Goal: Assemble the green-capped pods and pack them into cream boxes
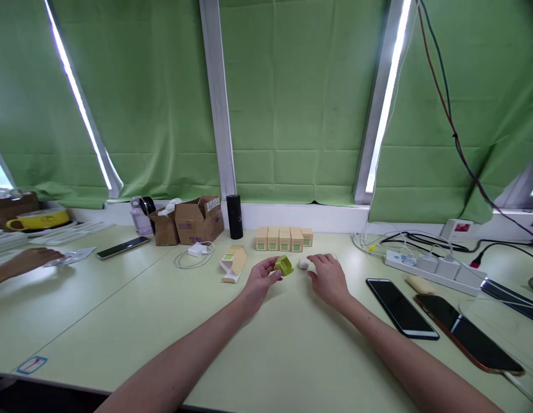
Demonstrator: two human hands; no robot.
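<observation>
My left hand (258, 281) pinches a small lime-green hollow piece (284, 265) between thumb and fingers, held just above the table. Beside it, my right hand (330, 279) rests low on the tabletop with its fingers stretched out. A small white block (303, 263) lies at its fingertips; whether they touch it I cannot tell. What lies under the right palm is hidden. To the left of my left hand is an opened small cardboard box (234, 263) lying on its side. Several small closed brown boxes (284, 238) with green-framed labels stand in a row behind both hands.
A charger with a coiled white cable (198, 250), cardboard cartons (199, 219) and a black cylinder (234, 217) stand at the back left. Phones (402, 308) and a power strip (434, 271) with cables occupy the right. Another person's hand (34, 262) is at the far left.
</observation>
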